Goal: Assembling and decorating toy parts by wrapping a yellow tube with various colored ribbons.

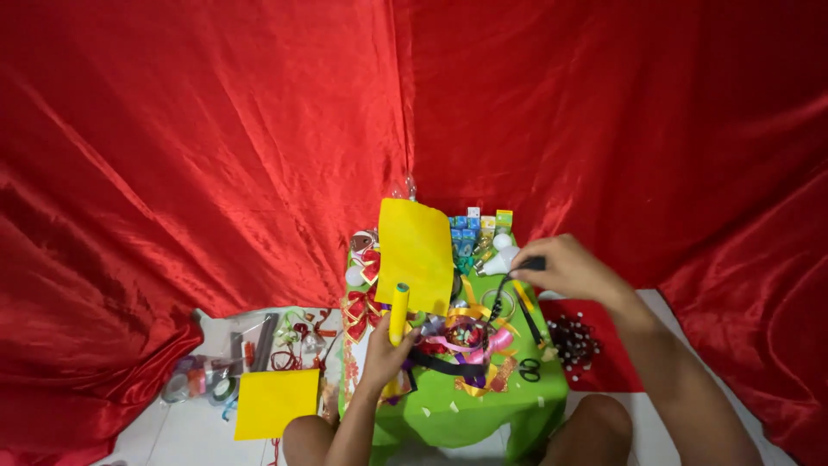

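Wrapped around a rolled yellow tube, the left hand holds it standing up over the near side of the small green table. A flat yellow sheet stands just behind the tube. Farther right, the right hand pinches a black tool with a cord. Ribbons and bows lie between the hands. Black scissors sit near the right edge. Another yellow sheet lies on the floor, left. Red cloth hangs behind.

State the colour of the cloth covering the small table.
Bright green cloth, seen best in the head view, below the left hand.
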